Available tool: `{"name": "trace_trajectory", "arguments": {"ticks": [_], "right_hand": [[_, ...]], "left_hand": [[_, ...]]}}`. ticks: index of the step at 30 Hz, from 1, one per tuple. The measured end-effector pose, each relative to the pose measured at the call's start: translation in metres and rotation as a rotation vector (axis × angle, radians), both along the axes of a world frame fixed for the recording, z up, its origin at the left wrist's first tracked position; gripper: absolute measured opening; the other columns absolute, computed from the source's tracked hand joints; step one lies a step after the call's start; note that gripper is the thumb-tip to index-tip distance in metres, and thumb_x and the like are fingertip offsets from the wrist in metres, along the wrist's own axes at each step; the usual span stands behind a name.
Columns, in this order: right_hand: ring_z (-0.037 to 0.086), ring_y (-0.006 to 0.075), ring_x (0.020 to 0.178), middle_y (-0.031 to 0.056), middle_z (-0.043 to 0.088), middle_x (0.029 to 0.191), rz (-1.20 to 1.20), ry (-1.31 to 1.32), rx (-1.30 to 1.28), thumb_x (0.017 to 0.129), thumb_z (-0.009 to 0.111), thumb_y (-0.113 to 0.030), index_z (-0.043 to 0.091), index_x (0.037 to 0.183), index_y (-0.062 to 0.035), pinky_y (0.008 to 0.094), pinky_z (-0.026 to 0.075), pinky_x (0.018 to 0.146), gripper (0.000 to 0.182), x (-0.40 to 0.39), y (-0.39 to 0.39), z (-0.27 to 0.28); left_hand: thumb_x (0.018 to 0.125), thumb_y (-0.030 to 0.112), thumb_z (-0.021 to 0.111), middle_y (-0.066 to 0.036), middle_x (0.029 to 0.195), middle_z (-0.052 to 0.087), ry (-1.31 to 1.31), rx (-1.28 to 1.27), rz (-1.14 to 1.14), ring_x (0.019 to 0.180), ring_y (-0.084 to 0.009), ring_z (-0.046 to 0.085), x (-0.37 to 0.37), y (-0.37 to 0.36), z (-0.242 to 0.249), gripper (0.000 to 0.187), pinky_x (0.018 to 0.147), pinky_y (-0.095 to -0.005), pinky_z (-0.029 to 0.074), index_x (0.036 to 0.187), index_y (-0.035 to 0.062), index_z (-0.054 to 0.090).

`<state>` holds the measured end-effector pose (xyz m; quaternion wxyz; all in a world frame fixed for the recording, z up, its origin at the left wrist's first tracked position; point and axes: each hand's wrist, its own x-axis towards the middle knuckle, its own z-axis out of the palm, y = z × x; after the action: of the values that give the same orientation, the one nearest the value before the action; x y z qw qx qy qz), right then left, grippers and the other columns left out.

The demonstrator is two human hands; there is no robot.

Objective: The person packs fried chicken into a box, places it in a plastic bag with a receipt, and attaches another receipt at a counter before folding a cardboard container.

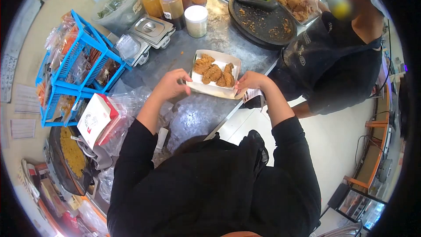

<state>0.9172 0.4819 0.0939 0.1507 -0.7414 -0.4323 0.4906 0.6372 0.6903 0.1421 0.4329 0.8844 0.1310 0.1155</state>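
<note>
An open paper food box (216, 91) with several pieces of fried chicken (212, 74) rests near the steel counter's edge in front of me. My right hand (253, 81) pinches the box at its right side, and a printed paper slip (253, 96) hangs just below those fingers. At the left side of the box is my left hand (172, 84). Its thumb and forefinger are curved and apart around the box's left corner; whether they touch the cardboard is hard to see.
Sauce bottles (173, 8) and a white-lidded jar (196, 20) stand behind the box. A round dark pan (263, 22) lies at the back right, beside a co-worker in a dark apron (302, 59). Blue baskets (81, 57) and a folded carton (97, 120) are at left.
</note>
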Motion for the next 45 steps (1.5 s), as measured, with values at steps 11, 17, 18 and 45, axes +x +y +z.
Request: {"name": "trace_trajectory", "arguments": {"ticks": [11,17,18,45], "right_hand": [[0.063,0.0190,0.073,0.0119,0.070,0.084,-0.153,0.072,0.006,0.069,0.073,-0.029,0.072,0.088,-0.0022,0.0310,0.049,0.069,0.033,-0.010,-0.007,0.013],[0.061,0.0128,0.070,0.0049,0.070,0.079,-0.169,0.122,0.032,0.074,0.072,-0.025,0.073,0.086,-0.0046,0.0260,0.047,0.068,0.024,-0.009,-0.009,0.013],[0.060,0.0108,0.067,0.0024,0.069,0.076,-0.138,0.107,0.046,0.077,0.071,-0.024,0.074,0.084,-0.0053,0.0242,0.047,0.066,0.020,-0.010,-0.008,0.017],[0.061,0.0111,0.074,0.0024,0.065,0.087,-0.146,0.425,-0.065,0.084,0.067,-0.024,0.061,0.105,-0.0006,0.0255,0.048,0.065,0.033,0.017,0.009,-0.005]], "left_hand": [[0.071,0.030,0.078,-0.009,0.076,0.067,0.651,-0.198,-0.133,0.063,-0.0177,0.064,0.057,0.080,-0.053,0.038,0.057,-0.0274,0.052,0.079,-0.0055,0.068],[0.071,0.035,0.078,-0.007,0.082,0.069,0.796,-0.034,-0.458,0.076,-0.0172,0.065,0.074,0.077,-0.060,0.040,0.068,-0.0283,0.051,0.081,-0.0022,0.070],[0.072,0.035,0.078,-0.007,0.083,0.069,0.807,0.005,-0.486,0.077,-0.0170,0.066,0.078,0.077,-0.062,0.039,0.069,-0.0282,0.050,0.082,-0.0018,0.070],[0.083,0.037,0.065,-0.010,0.086,0.066,0.893,0.188,-0.761,0.074,-0.0216,0.065,0.117,0.105,-0.118,0.040,0.059,-0.0367,0.048,0.104,0.0033,0.063]]}}
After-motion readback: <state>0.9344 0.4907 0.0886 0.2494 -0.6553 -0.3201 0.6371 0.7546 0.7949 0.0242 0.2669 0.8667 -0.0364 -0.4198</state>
